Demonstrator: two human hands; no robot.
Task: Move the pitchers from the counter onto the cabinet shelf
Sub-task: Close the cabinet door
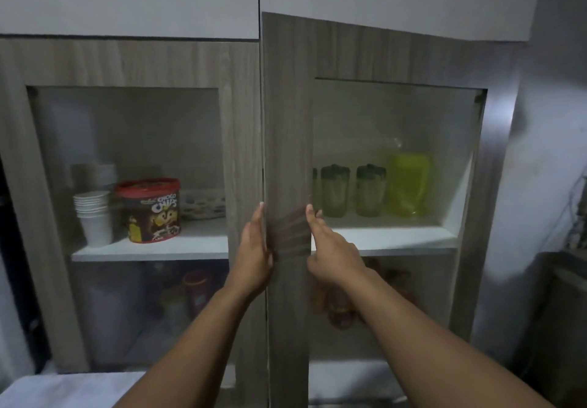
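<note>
Right now both hands are up at the middle of a wood-grain cabinet with two glass-paned doors. The right door (287,159) stands slightly ajar, its inner edge swung out toward the person. The left hand (255,248) lies flat along that edge, fingers (258,220) straight and together, thumb side hidden against the wood. The right hand (333,252) rests against the door frame beside the glass, forefinger stretched upward, the other fingers loosely curled; it grips nothing that I can see.

Behind the right pane, on the white cabinet shelf (397,236), stands a yellow-green pitcher (409,185), with two green lidded jars (352,190) just to its left and the sliver of a third by the frame.

Behind the left door (127,169) sit a stack of white paper cups (93,217), a red-lidded Choco Chips tub (152,210) beside it, and a patterned dish further back. The lower shelves are dim and blurred.
</note>
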